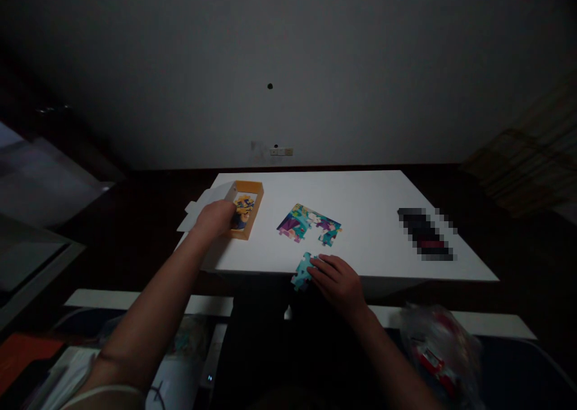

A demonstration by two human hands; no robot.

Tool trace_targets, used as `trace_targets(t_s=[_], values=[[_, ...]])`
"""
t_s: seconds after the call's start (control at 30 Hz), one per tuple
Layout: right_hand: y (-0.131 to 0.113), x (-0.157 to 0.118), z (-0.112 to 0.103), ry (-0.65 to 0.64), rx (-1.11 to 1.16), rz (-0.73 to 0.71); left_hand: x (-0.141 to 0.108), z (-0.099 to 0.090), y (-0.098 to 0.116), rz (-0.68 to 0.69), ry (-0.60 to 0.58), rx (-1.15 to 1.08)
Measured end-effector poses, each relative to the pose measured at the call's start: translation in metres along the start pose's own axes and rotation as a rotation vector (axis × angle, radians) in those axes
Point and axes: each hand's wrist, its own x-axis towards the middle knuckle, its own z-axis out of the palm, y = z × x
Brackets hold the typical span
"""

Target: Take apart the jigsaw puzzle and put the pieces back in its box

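Observation:
My left hand [218, 217] reaches over the side of an open yellow box [256, 208], its fingertips out of sight beside the loose jigsaw pieces [244, 205] inside. Whether those fingers grip a piece I cannot tell. At the table's front edge my right hand [337, 281] is closed on a small joined section of teal jigsaw puzzle [302, 270], tilted and partly over the edge. Just beyond it, a partly joined jigsaw puzzle [311, 220] in teal, purple and green lies flat, with a gap along its near side.
The white table [360, 217] carries a blurred-out dark object [426, 234] on its right. The box's white lid flap [211, 198] stands open to the left. Below on the right is a clear plastic bag [444, 350] with red items. A wall with a socket strip [281, 151] rises behind.

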Motion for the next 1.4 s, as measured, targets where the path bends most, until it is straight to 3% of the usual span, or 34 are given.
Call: trace_targets(t_s=[0.13,0.33,0.67,0.93,1.07,1.2,1.4], values=[[-0.005,0.007,-0.006,-0.022,0.066,0.056,0.005,-0.008,-0.009,0.001,-0.039,-0.109],[-0.012,0.022,-0.009,-0.014,0.077,0.113,0.013,-0.016,-0.02,0.023,-0.002,-0.228],[-0.015,0.057,-0.006,-0.017,-0.037,0.154,-0.001,-0.01,-0.008,0.075,-0.022,-0.303],[0.013,0.076,0.003,0.173,-0.071,0.163,-0.02,-0.019,-0.004,0.056,-0.082,-0.301],[0.013,0.107,-0.002,0.198,0.011,0.17,-0.023,-0.017,-0.006,0.074,-0.048,-0.28],[-0.009,0.157,0.003,0.199,0.193,0.253,-0.022,-0.006,-0.006,0.024,0.031,-0.3],[-0.061,0.247,0.055,-0.048,0.533,0.417,-0.02,0.007,0.002,-0.081,0.184,-0.411]])
